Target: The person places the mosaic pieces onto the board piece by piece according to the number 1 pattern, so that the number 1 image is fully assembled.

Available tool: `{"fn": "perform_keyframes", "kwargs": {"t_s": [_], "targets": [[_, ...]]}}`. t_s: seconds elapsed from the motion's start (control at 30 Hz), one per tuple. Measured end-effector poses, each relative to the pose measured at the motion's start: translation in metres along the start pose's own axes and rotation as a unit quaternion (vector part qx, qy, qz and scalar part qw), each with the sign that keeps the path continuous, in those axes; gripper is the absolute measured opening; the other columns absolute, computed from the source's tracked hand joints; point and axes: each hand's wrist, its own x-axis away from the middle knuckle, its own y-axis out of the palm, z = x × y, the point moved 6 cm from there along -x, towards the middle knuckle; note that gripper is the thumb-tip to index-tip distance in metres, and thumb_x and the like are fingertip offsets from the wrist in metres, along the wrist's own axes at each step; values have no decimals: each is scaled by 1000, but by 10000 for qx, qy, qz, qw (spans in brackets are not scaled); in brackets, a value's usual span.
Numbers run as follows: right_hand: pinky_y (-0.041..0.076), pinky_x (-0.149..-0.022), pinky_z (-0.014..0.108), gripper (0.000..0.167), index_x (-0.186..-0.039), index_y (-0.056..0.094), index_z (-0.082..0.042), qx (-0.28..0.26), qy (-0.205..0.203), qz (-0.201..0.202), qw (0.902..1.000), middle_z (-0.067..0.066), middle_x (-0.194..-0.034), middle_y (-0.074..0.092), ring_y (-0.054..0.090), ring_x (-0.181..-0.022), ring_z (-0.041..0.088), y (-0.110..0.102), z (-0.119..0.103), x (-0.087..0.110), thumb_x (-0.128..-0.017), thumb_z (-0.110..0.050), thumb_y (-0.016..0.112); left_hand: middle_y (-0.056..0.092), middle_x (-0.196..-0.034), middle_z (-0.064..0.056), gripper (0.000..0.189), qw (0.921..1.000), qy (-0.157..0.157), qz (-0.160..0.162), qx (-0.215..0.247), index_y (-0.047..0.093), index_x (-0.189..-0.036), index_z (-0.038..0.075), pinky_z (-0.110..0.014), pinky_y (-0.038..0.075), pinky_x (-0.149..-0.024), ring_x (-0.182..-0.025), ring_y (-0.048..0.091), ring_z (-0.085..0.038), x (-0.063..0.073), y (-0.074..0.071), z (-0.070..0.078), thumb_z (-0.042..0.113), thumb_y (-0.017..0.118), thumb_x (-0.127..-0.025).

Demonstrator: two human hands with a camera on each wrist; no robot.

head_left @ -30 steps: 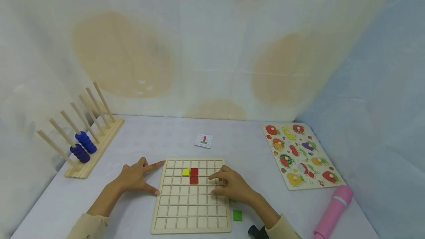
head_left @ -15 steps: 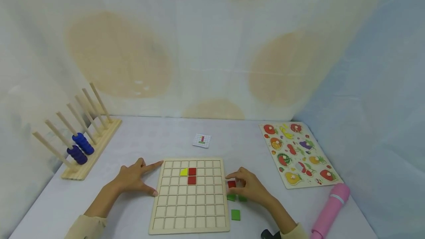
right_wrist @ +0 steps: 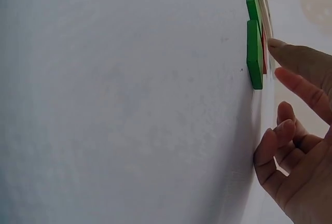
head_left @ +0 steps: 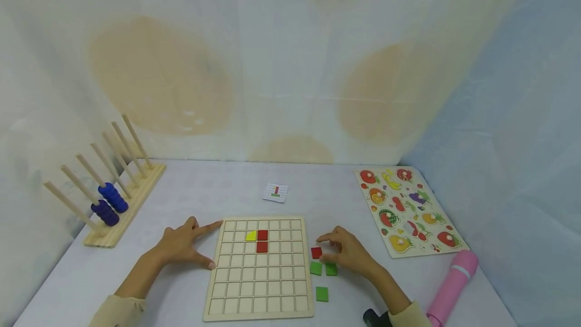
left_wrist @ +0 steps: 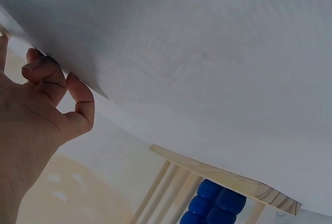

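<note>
The desk [head_left: 195, 185] spreads beneath both hands. Flat on it, between the left hand [head_left: 186, 241] and the right hand [head_left: 342, 251], is the board [head_left: 262, 274], a pale wooden grid. Its left edge meets the left hand, whose forefinger reaches to the far corner and whose thumb rests lower on that side, the two spread wide; the other fingers curl in. Well beyond the left hand, to its left, stands the rack [head_left: 140, 195] with blue beads [head_left: 113, 197]. The fruit puzzle [head_left: 410, 211] lies beyond the right hand, to its right, and the pink tube [head_left: 454, 286] nearer the person on that same side. The right hand comes in from the right, thumb and forefinger apart with nothing pinched, other fingers bent. Beyond both hands lies the card [head_left: 275, 192], printed with a grid and a red, green and yellow figure; finer print is too small to read. A loose red tile [head_left: 316, 253] sits at the right thumb's tip, below the forefinger; whether the thumb touches it I cannot tell. Three green tiles [head_left: 322, 294] lie nearer the person than that thumb. To the hand's left, two red tiles [head_left: 262, 247] and a yellow piece [head_left: 251, 236] occupy board squares.
</note>
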Motion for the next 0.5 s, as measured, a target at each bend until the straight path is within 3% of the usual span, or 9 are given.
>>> {"fn": "perform_keyframes", "kwargs": {"t_s": [0.27, 0.5], "targets": [[36, -65, 22, 28, -103, 76, -17, 435, 93, 18, 9990, -4, -85, 49, 42, -77, 10, 4, -2, -2, -77, -24, 84, 39, -92, -1, 110, 10000, -54, -60, -19, 46, -149, 31, -37, 23, -66, -75, 39, -14, 2, -1, 2, 76, 79, -54], [42, -70, 22, 19, -92, 73, -15, 446, 61, 111, 9989, -4, -88, 52, 47, -83, 12, 6, -7, -1, -77, -17, 84, 40, -92, -1, 109, 10000, 31, -54, 29, 46, -149, 30, -37, 23, -66, -75, 39, -13, 4, -4, 5, 74, 80, -55]]}}
